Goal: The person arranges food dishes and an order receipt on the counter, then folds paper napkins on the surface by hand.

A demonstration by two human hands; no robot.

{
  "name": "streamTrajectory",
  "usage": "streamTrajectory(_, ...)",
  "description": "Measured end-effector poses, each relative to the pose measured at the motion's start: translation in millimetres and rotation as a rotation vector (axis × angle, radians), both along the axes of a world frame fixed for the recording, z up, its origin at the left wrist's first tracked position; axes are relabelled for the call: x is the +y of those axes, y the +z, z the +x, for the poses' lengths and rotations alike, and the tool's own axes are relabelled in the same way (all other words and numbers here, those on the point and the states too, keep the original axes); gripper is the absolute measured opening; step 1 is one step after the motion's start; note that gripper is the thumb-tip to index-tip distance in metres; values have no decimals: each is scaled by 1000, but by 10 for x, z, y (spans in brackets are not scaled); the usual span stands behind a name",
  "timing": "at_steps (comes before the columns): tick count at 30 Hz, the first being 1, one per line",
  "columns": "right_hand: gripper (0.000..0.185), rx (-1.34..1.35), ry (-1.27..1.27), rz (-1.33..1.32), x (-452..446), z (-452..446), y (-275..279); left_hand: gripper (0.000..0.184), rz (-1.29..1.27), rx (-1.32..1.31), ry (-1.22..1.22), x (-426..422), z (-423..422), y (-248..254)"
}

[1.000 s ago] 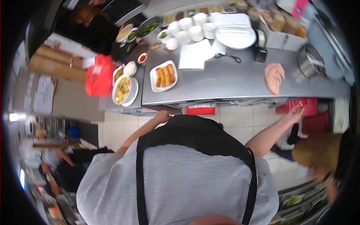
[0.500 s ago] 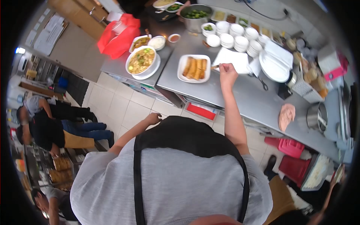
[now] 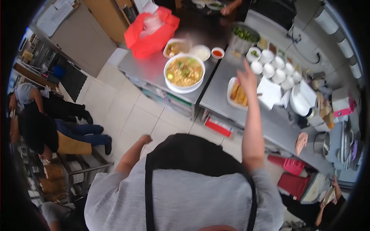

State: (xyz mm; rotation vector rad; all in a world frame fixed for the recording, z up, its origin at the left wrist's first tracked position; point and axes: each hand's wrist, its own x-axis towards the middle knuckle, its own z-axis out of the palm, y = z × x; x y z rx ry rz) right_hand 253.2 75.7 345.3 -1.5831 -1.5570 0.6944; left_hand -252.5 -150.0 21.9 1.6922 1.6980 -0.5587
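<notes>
My right hand (image 3: pixel 246 79) is stretched over the metal counter, fingers extended and apart, with nothing visible in it. It hangs above the upper right side of a white tray of golden fried rolls (image 3: pixel 239 94) and partly hides it. White paper sheets (image 3: pixel 269 91) lie just right of my wrist. My left hand (image 3: pixel 145 139) is low in front of my body, over the floor, with its fingers curled and nothing visible in them. A bowl of noodle soup (image 3: pixel 184 71) stands on a white plate to the left of the rolls.
Beyond the soup are a red bag (image 3: pixel 148 32), a cup of red sauce (image 3: pixel 217 53) and a bowl of rice (image 3: pixel 200 52). Stacked white cups (image 3: pixel 278 75) and a metal pot of greens (image 3: pixel 243 36) stand farther right. Several other people are around, one hand (image 3: pixel 231 7) at the top.
The view has turned and shifted left. My right hand has risen from low at the right, past the paper, to above the roll tray, and its fingers have spread from a pinch.
</notes>
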Motion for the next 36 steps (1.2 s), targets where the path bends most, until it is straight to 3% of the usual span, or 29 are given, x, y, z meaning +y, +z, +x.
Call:
streamTrajectory(1, 64, 78, 136, -17, 175, -221, 102, 43, -38, 34, -73, 104, -151, -72)
streamTrajectory(2, 65, 75, 155, -56, 231, -461, 289, 39, 49, -50, -3, 179, -142, 148)
streamTrajectory(3, 67, 67, 180, -56, 353, -672, 479, 34, 107, -40, 213, 253, -211, 64)
streamTrajectory(5, 68, 94, 188, -30, 615, -947, 567, 31, 208, -90, 261, 488, -247, 109)
streamTrajectory(6, 70, 24, 193, -10, 689, -1045, 617, 33, 199, -177, 395, 613, -242, 141)
streamTrajectory(8, 60, -17, 210, 9, 836, -1147, 471, 32, 167, -330, 654, 914, -171, 361)
streamTrajectory(9, 55, -20, 235, 8, 853, -1159, 372, 32, 176, -331, 654, 1074, -150, 545)
streamTrajectory(11, 42, -39, 258, -50, 844, -1124, 133, 27, 254, -699, 991, 1350, -184, 860)
streamTrajectory(19, 31, 66, 202, -344, 905, -672, -888, 27, 433, -928, 1107, 2435, -579, 1882)
streamTrajectory(23, 25, 77, 123, -242, 1206, -800, -1121, 34, 478, -1127, 1181, 3126, -975, 1968)
streamTrajectory(25, 21, -252, 66, 46, 1373, -924, -1047, 34, 493, -1181, 1213, 3453, -1112, 2000)
streamTrajectory(30, 20, -379, 44, 179, 2006, -1366, -811, 37, 563, -1285, 1264, 4230, -1333, 1992)
streamTrajectory(34, 19, -568, 74, 24, 2587, -1834, -806, 38, 553, -1244, 1165, 4779, -1457, 2015)
streamTrajectory(36, 20, -739, 97, -252, 2835, -2019, -972, 38, 528, -1325, 1013, 4968, -1489, 1979)
